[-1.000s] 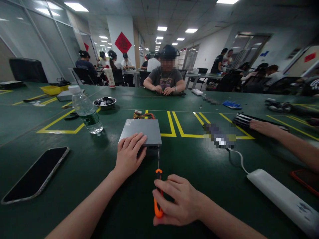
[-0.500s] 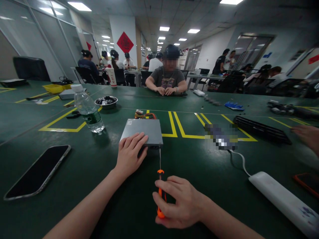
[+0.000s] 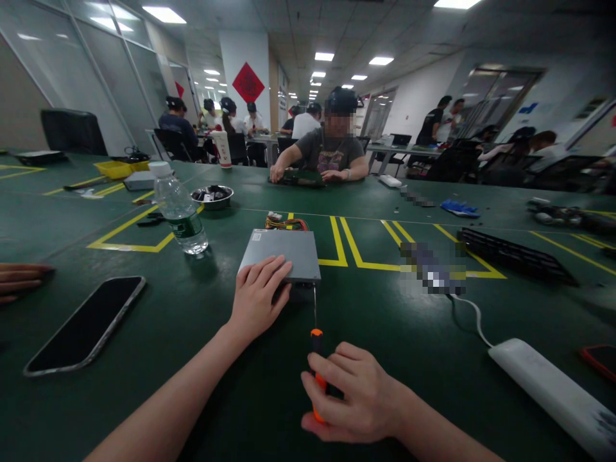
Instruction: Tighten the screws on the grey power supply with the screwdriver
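Note:
A grey metal box [image 3: 293, 247] with a bundle of coloured wires [image 3: 287, 222] behind it lies on the green table. My left hand [image 3: 260, 292] rests on the box's near left part, fingers on its top and thumb at the front side. My right hand [image 3: 353, 391] is closed around the orange and black handle of a screwdriver [image 3: 316, 341]. The screwdriver's thin shaft points away from me, and its tip meets the front face of the box near the right corner. The exact contact point is too small to make out.
Around the box are a water bottle [image 3: 180, 215], a phone [image 3: 86, 324], a metal bowl [image 3: 212, 197], a white power strip [image 3: 548, 391] and a black slatted part [image 3: 517, 255]. Another person's hand [image 3: 22, 281] shows at the left edge. A person [image 3: 332, 151] sits opposite.
The view has shifted slightly left. Another person's hand has appeared at the left edge, and the one at the right has gone. The person opposite now handles a dark flat object. My hands keep their places.

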A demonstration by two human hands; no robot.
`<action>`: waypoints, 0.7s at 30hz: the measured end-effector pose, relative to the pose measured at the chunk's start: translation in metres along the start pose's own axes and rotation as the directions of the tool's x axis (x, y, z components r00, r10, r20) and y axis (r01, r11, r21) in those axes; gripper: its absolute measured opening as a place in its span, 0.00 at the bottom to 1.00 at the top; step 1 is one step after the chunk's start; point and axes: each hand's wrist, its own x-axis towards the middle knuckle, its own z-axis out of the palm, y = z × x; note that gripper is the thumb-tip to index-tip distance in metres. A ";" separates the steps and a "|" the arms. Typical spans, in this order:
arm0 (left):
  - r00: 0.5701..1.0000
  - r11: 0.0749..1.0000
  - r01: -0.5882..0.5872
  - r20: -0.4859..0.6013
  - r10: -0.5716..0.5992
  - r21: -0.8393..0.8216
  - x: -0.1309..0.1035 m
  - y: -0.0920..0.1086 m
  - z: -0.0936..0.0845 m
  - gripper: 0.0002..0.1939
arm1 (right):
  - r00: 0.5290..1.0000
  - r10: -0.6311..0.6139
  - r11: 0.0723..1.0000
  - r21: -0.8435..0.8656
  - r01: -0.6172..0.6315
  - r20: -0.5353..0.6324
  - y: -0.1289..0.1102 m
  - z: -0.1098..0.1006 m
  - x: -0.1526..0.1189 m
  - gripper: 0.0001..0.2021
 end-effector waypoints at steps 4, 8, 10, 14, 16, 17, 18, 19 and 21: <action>1.000 1.000 -0.007 -0.003 0.007 0.002 0.000 0.000 0.000 0.19 | 0.999 0.032 0.998 0.048 -0.030 -0.033 0.000 0.005 -0.003 0.19; 1.000 1.000 0.002 -0.009 -0.002 -0.008 0.000 0.000 0.000 0.19 | 0.999 0.051 0.994 0.098 -0.052 0.009 -0.001 0.007 -0.006 0.19; 1.000 1.000 0.002 -0.007 -0.002 -0.015 -0.001 0.000 0.000 0.19 | 0.997 0.050 0.994 0.094 -0.056 0.063 0.000 0.005 -0.005 0.17; 1.000 1.000 0.001 -0.005 -0.001 -0.013 -0.001 0.000 0.001 0.19 | 0.995 0.033 0.999 0.039 -0.036 0.093 0.001 0.001 -0.001 0.18; 1.000 1.000 0.003 -0.005 -0.003 -0.013 -0.001 -0.001 0.001 0.20 | 0.999 0.033 0.998 0.042 -0.035 0.039 0.001 0.002 -0.001 0.17; 1.000 1.000 0.002 -0.005 -0.002 -0.014 -0.001 -0.001 0.002 0.20 | 0.999 0.041 0.998 0.050 -0.041 0.005 0.001 0.003 -0.002 0.16; 1.000 1.000 0.001 -0.007 -0.001 -0.015 -0.001 -0.001 0.002 0.20 | 0.998 0.054 0.997 0.059 -0.052 -0.027 0.001 0.004 -0.003 0.16; 1.000 1.000 0.000 -0.008 0.000 -0.016 -0.001 -0.001 0.002 0.20 | 0.997 0.064 0.996 0.068 -0.061 -0.051 0.001 0.005 -0.003 0.16; 1.000 1.000 -0.002 -0.009 0.001 -0.017 -0.001 -0.001 0.002 0.20 | 0.995 0.080 0.994 0.078 -0.075 -0.057 0.000 0.005 -0.004 0.17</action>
